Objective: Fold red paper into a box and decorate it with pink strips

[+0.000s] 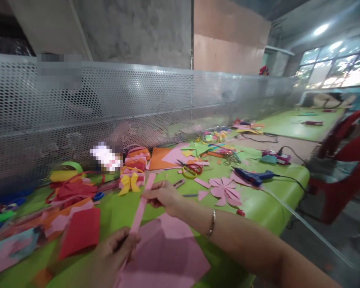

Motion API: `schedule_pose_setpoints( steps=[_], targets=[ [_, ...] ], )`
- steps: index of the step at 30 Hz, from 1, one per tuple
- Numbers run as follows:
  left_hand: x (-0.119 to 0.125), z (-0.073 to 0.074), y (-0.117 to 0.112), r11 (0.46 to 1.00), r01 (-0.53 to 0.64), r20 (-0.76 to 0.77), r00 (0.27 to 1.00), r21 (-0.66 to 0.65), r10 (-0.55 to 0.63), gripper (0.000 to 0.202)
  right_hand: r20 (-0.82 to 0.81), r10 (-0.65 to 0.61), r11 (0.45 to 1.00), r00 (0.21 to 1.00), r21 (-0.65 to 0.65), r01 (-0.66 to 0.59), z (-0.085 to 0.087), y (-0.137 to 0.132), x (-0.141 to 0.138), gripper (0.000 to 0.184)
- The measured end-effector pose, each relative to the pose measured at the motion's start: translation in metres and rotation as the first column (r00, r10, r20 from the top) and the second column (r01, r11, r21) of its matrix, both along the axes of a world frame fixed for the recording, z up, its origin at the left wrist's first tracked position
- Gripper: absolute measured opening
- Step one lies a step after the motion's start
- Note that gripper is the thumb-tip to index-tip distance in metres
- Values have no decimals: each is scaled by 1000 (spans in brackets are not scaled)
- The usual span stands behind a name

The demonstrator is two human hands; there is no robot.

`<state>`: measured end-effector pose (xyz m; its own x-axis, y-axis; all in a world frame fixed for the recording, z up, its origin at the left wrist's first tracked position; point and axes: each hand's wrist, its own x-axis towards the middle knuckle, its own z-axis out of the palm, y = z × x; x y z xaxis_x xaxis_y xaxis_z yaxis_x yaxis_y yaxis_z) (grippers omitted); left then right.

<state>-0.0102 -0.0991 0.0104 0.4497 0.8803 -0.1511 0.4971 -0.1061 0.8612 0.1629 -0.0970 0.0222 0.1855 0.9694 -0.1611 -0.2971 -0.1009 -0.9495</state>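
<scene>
A long pink paper strip (pixel 141 208) is stretched between both my hands above the green table (pixel 267 204). My right hand (pixel 163 197) pinches its upper part, and a thin bracelet shows on that wrist. My left hand (pixel 115 250) is closed on the strip's lower end, near the bottom edge of the view. Under the hands lies a large pink paper sheet (pixel 168 252). A red paper piece (pixel 81 234) lies just to the left of it.
A pink paper flower (pixel 225 191), a blue glue gun (pixel 253 177) with its cord, yellow-and-red scissors (pixel 190 169), a small gift box with a yellow bow (pixel 131 180) and many paper scraps lie around. A perforated metal screen (pixel 138 100) runs behind. Red chairs (pixel 345 176) stand at right.
</scene>
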Motion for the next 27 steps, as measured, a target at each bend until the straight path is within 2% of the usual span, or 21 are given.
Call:
schedule_pose_setpoints(
  steps=[2,7,17,23,25,27],
  targets=[
    [3,-2,-4,999,28,-6,1000,-26,-28,54,-9,-8,1000,1000,30,9,-1,1,7,19],
    [8,0,-16,999,-45,14,999,-18,46,52,-31,-65,989,997,134,68,-4,1,13,23],
    [12,-6,-31,998,-25,120,992,-65,33,28,-24,-230,946,973,227,230,-11,5,28,33],
    [12,-9,-32,992,22,181,984,-120,0,32,144,-317,919,937,291,266,-14,9,42,42],
    [11,-10,-30,988,26,246,969,-150,12,36,260,-364,909,895,307,281,-11,11,54,45],
    [9,-11,-28,988,-35,345,935,-153,86,40,425,-371,916,826,311,252,-9,12,66,45]
  ],
)
